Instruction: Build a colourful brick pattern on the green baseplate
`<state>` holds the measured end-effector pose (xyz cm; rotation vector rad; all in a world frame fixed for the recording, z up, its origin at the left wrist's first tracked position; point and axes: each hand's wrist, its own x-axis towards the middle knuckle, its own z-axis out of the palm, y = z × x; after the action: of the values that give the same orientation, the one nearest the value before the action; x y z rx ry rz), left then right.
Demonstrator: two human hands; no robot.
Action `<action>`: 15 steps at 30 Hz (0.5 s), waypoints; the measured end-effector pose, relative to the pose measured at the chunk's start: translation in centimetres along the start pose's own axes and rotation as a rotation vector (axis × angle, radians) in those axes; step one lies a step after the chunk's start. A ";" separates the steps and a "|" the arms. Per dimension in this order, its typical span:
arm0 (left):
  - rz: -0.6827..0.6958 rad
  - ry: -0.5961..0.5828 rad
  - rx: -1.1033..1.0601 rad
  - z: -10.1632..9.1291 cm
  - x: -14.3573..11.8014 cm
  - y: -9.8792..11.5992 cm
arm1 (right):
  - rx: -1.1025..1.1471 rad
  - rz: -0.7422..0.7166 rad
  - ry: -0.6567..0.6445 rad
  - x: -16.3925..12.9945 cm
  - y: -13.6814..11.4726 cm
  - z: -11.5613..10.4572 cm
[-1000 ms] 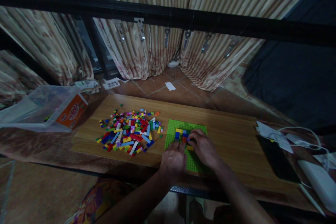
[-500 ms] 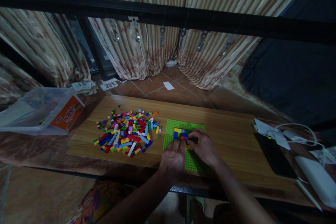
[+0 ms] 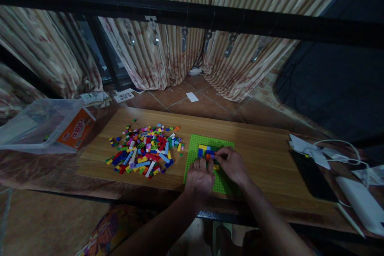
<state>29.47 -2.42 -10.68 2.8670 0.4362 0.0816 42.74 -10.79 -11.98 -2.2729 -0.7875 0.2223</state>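
Barely started: few bricks (image 3: 206, 152) on baseplate (image 3: 196, 144), left hand (image 3: 200, 177) steadying, right hand (image 3: 231, 163) pinching one, big pile (image 3: 144, 151) left of it.

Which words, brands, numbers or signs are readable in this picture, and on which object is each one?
Nothing can be read with certainty.
Orange label on the clear plastic box: red and white lettering, too blurred to read.
White card on the floor: a square code pattern and small print, too small to read.
Papers beside it: print too blurred to read.
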 end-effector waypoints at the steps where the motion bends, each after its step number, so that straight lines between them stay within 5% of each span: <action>1: 0.001 0.000 0.001 0.0 0.0 0.0 | -0.001 -0.002 0.001 0.0 0.0 0.0; 15: -0.016 -0.016 -0.020 0.0 0.2 0.0 | 0.090 0.084 0.042 0.5 0.7 0.7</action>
<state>29.66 -2.34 -10.73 2.8424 0.4529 0.0593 43.24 -10.44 -12.90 -2.2209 -0.6482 0.2436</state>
